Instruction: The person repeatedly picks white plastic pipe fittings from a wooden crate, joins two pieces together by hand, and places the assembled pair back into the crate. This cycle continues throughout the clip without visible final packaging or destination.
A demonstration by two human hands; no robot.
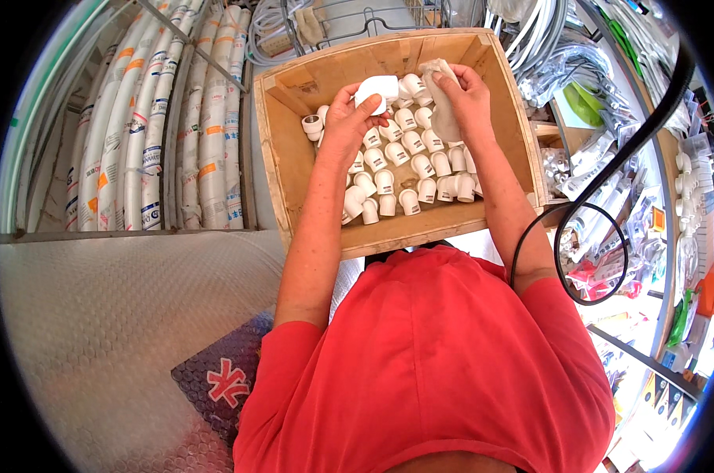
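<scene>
My left hand (352, 120) grips a white plastic pipe elbow (379, 90) above the far part of a wooden box (292, 189). Beside it, my right hand (469, 96) pinches a greyish cloth (444, 110) that hangs down toward the fittings. Many more white pipe elbows (397, 153) lie in the box, most of them in loose rows with dark printed labels. Both forearms reach over the near wall of the box.
Wrapped white pipes (140, 142) stand in a rack at the left. Bubble wrap (97, 315) covers a surface at lower left. A black cable (609, 173) loops by my right arm. Coiled hoses (542, 39) and bagged parts (609, 229) crowd the right side.
</scene>
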